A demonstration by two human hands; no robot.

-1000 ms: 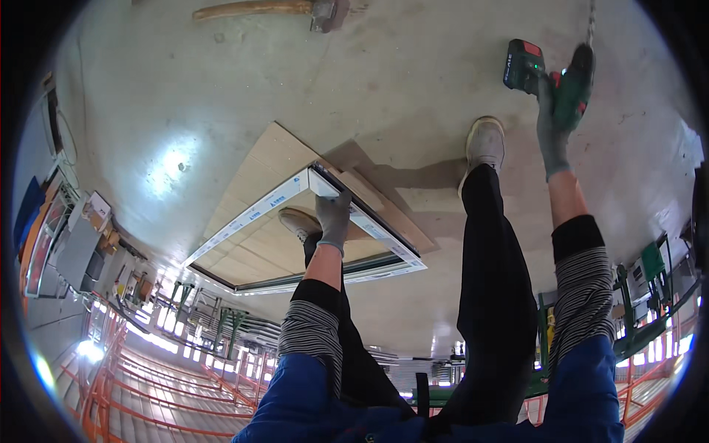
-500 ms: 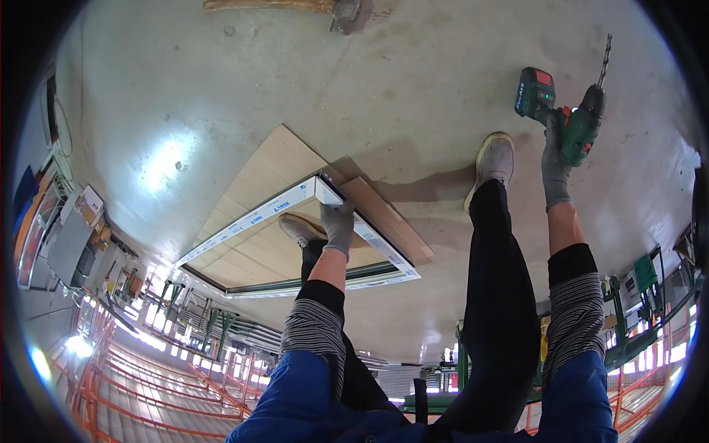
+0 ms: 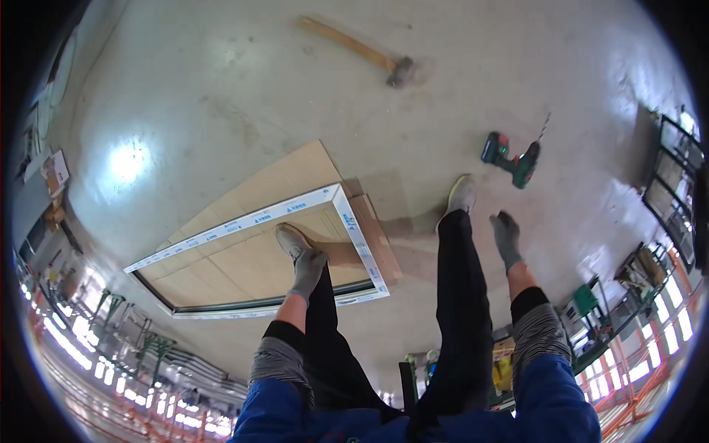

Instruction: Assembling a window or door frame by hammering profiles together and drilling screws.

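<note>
My right hand (image 3: 507, 240), in a grey glove, is in the air beside my right leg, its thumb and fingers slightly apart and nothing in them. Beyond it a green and black cordless drill (image 3: 525, 167) with a long bit lies on the floor. My left hand (image 3: 309, 273), gloved too, hangs in front of my left shin, touching no part of the frame that I can see; its fingers are mostly hidden. Below it a rectangular frame (image 3: 255, 218) with white, blue-printed film lies flat over brown cardboard (image 3: 214, 284). My left shoe (image 3: 292, 241) stands inside the frame.
A hammer (image 3: 351, 46) with a wooden handle lies farther off on the floor. Dark framed panels (image 3: 668, 166) stand at the far right. My right shoe (image 3: 461, 194) is between the frame and the drill. Boxes (image 3: 55, 173) and racks line the left side.
My right hand has let go of the drill, now on the floor, and drawn back. My left hand has come off the frame's corner toward my leg. The view has shifted, showing the whole hammer.
</note>
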